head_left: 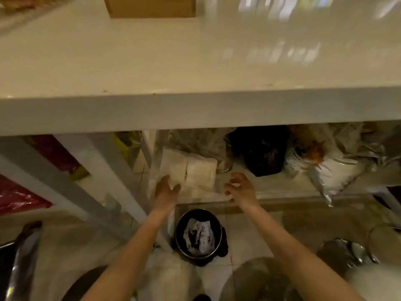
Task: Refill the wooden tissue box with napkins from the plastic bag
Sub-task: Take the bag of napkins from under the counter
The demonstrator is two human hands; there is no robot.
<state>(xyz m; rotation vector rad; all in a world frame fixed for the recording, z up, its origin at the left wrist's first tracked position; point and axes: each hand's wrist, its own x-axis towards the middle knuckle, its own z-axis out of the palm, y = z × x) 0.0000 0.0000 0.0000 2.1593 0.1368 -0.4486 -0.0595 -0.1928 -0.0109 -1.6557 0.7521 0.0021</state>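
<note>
1. Two bare hands reach under the white counter (195,109) toward the lower shelf (271,187). The left hand (166,191) has its fingers spread and lies against the near left edge of the plastic bag (173,181). Whether it has closed on the film cannot be told. The right hand (238,189) is half curled at the bag's near right corner and appears to pinch clear film, but blur prevents confirmation.
2. Location: the plastic bag rests at the left end of the lower shelf, at its front edge, beside a black bag (262,153). The wooden tissue box is not identifiable in this view.
3. Expected handling: the load should be light and soft. The film is likely slippery and loose, so it will sag and the contents may shift. The napkins (188,170) will crease or crumple if squeezed.
4. Recommended hold: support the bag from both near corners or from underneath the stacks. Do not lift by a single fold of film.
5. Appearance: the bag is transparent. Inside are two pale, cream-white flat stacks of napkins, side by side and touching. Details are blurred.
6. Hazard: a black bin (198,235) holding soiled paper stands on the floor directly below the shelf's front edge.
</note>
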